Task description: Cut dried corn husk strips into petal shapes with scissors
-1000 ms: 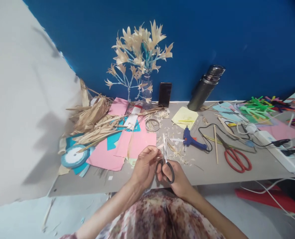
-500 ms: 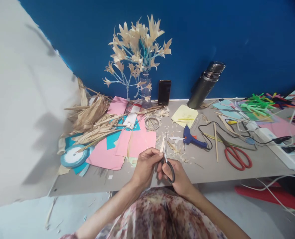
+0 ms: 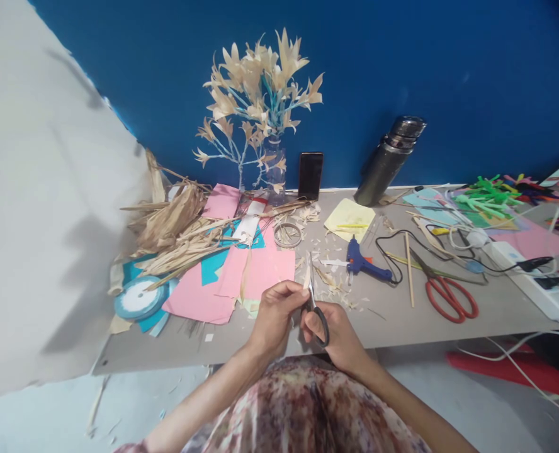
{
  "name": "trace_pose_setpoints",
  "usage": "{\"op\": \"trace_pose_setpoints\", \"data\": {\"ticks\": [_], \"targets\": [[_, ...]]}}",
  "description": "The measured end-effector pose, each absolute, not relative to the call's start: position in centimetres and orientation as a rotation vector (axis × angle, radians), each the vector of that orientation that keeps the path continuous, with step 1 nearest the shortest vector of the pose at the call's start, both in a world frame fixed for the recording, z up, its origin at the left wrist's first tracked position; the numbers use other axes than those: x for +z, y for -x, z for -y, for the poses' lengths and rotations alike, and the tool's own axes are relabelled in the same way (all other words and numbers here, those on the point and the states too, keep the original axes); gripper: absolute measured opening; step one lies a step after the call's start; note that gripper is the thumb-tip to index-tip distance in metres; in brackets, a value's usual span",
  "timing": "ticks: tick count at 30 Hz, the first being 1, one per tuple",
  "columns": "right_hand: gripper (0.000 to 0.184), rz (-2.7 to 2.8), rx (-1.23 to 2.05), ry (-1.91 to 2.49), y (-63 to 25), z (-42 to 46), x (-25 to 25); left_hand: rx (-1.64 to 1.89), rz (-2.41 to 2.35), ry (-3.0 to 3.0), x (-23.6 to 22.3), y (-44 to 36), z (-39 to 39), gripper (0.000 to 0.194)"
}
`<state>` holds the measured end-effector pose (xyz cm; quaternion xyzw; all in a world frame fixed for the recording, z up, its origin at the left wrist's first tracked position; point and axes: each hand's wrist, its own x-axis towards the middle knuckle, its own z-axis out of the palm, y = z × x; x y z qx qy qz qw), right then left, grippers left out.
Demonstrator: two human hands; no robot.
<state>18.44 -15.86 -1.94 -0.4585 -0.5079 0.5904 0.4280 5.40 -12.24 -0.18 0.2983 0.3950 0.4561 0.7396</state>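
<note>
Near the table's front edge, my left hand pinches a small pale strip of dried husk that points away from me. My right hand grips black-handled scissors, with fingers in the loops. The blades lie along the right side of the strip and look nearly closed. My left fingertips are close by the blades, and some of the right fingers are hidden behind the handles. Scraps of cut husk lie on the table just beyond both hands.
Pink paper, a ribbon spool and dried husks lie left. A blue glue gun, red-handled scissors and a power strip lie right. Husk flowers, a phone and a flask stand at the back.
The scissor blades have closed along the husk strip, and the handles have shifted slightly left. My left hand keeps its hold in nearly the same place.
</note>
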Motion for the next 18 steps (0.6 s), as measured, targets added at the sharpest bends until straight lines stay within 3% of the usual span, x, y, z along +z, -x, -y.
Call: {"op": "trace_pose_setpoints", "data": {"ticks": [18], "targets": [[0.059, 1.257, 1.474, 1.173, -18.46, 16.1, -1.55, 1.032, -0.875, -0.561, 0.38, -5.06, 12.28, 0.015]]}}
